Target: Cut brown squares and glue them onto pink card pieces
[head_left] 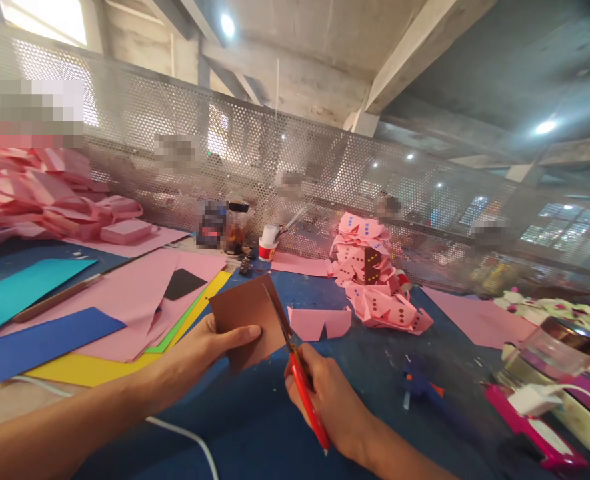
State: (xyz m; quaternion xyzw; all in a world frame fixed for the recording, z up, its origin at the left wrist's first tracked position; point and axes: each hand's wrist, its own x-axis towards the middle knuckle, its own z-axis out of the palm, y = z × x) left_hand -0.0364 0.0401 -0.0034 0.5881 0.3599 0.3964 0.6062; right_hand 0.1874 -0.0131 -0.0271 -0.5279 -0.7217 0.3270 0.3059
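Between the thumb and fingers of my left hand (225,347) is a piece of brown paper (249,310), held up over the blue table. My right hand (327,393) grips red-handled scissors (302,387), whose blades point up and lie along the paper's right edge. Whether the blades are cutting into it I cannot tell. Just beyond the scissors rests a folded pink paper piece (321,324) with a dark notch in its lower edge. Behind that is a pile of pink cut pieces (367,267) with small coloured dots.
Coloured sheets, including a blue strip (55,340) and a teal sheet (29,290), lie at left before a heap of pink pieces (59,193). A paper cup (267,249) stands at the back. A glue gun (422,383), a pink power strip (535,427) and a jar (549,360) are at right.
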